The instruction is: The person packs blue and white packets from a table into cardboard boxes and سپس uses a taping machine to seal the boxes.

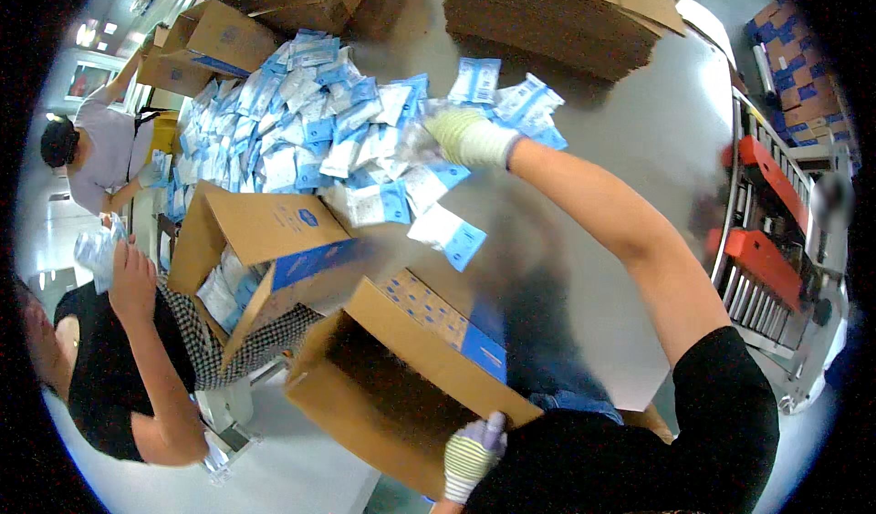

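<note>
My left hand point(473, 456), in a striped knit glove, grips the near edge of an open cardboard box point(411, 309). The box is tilted, and the part of its dark inside that shows looks bare. My right hand point(470, 137), gloved too, reaches far across the metal table to the right edge of a heap of blue-and-white packets point(301, 117). Its fingers and the packets beside them are smeared by motion, so its hold cannot be made out. Nearer to me, a loose packet point(449, 236) lies on the table.
On the left, a person in black point(137, 359) holds packets beside an open box point(274, 227) with packets in it. Another person point(105, 149) stands farther off. Flattened cardboard stacks point(547, 31) line the table's back. A roller conveyor point(766, 240) with red parts stands at right.
</note>
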A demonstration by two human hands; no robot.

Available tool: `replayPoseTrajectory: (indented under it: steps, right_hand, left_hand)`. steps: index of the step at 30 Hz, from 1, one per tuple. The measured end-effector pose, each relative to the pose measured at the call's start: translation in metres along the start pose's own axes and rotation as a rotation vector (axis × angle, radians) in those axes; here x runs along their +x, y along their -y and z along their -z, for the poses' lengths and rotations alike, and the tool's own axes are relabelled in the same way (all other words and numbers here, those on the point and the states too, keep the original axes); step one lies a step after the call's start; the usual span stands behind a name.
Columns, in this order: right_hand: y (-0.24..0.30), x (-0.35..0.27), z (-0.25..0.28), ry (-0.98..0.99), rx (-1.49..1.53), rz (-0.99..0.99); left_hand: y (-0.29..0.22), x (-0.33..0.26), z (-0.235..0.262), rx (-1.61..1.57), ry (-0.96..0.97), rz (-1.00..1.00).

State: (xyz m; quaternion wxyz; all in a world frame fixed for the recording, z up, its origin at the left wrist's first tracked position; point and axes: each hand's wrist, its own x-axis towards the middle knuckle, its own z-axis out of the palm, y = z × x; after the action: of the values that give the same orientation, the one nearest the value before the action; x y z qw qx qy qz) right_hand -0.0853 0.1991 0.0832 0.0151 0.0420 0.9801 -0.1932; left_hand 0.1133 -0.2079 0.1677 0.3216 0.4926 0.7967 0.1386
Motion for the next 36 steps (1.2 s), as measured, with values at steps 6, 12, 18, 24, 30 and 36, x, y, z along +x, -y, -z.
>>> replayPoseTrajectory:
  steps: [6, 12, 18, 24, 30, 36]
  right_hand:
    - [-0.028, 0.103, -0.061, 0.098, -0.113, -0.136]
    - [-0.035, 0.055, -0.099, 0.065, -0.033, -0.05]
    - [-0.007, -0.083, -0.111, 0.301, -0.021, -0.132]
    - [-0.012, -0.189, -0.075, 0.297, 0.554, -0.259]
    - [-0.053, -0.22, -0.024, -0.078, 0.469, -0.493]
    - [0.015, -0.158, -0.053, 0.098, 0.254, -0.309]
  left_hand:
    - [0.011, -0.004, -0.003, -0.099, 0.046, -0.073]
    - [0.014, 0.007, 0.013, -0.102, -0.015, -0.049]
    - [0.029, 0.011, 0.007, -0.085, -0.161, -0.146]
    - [0.024, 0.012, 0.017, -0.112, -0.218, -0.157]
    - [0.021, 0.011, 0.015, -0.064, -0.273, -0.172]
    - [0.024, 0.006, 0.015, -0.054, -0.271, -0.17]
